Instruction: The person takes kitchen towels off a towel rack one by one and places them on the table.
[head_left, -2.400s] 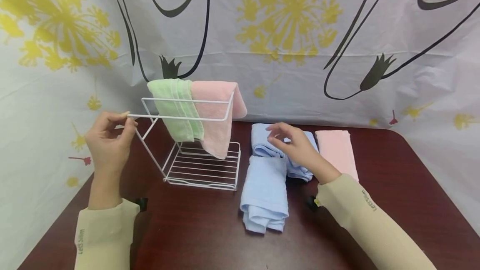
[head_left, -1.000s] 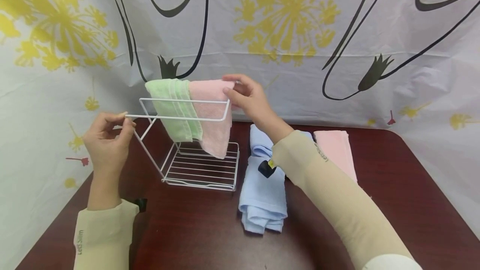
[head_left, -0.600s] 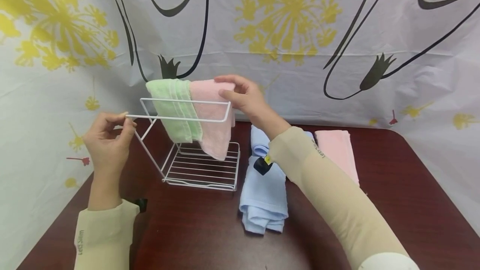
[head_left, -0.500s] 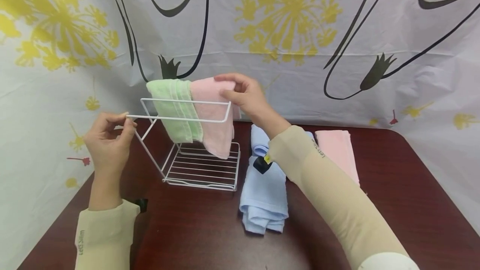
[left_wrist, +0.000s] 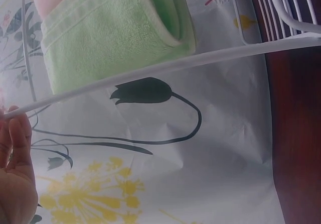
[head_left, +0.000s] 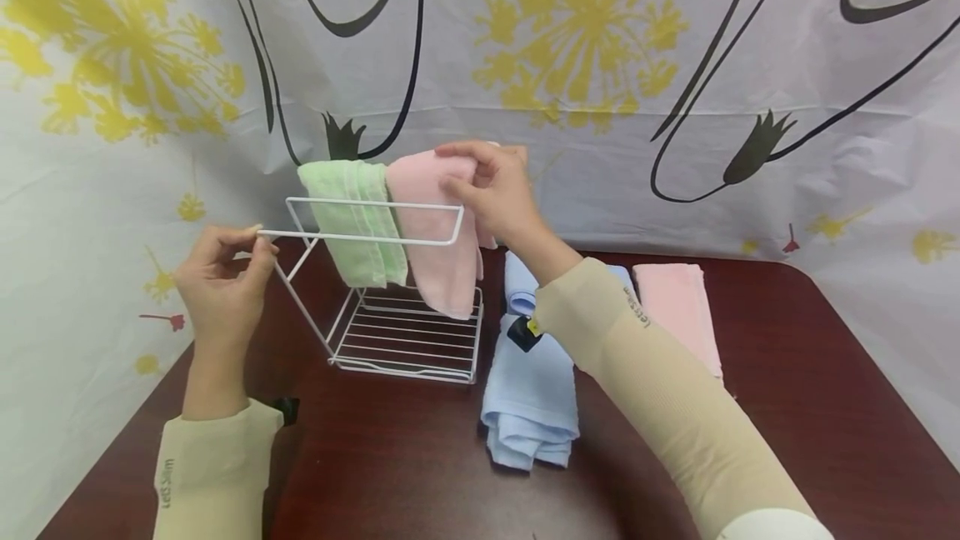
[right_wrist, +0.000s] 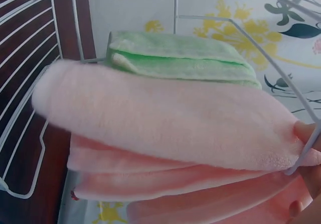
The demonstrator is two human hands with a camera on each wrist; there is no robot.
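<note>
A white wire rack (head_left: 405, 372) stands on the table at left of centre. My left hand (head_left: 228, 273) pinches the front corner of its upper frame between thumb and fingertips. A folded green towel (head_left: 348, 223) hangs over the rack's back bar. Beside it a pink towel (head_left: 431, 223) drapes down, its top edge pinched by my right hand (head_left: 498, 190). In the right wrist view the pink towel (right_wrist: 165, 118) hangs in several layers next to the green towel (right_wrist: 180, 58). The left wrist view shows the green towel (left_wrist: 120, 38) behind the white bar.
Folded blue towels (head_left: 528, 390) lie right of the rack, partly hidden under my right forearm. Farther right lies a folded pink towel (head_left: 675, 307). A patterned white cloth (head_left: 592, 157) hangs behind and beside the dark red table (head_left: 390, 457).
My right hand came from over the blue towels to the hanging pink towel and took hold of its top. The pink towel has lifted slightly and shifted right. My left hand stays at the rack.
</note>
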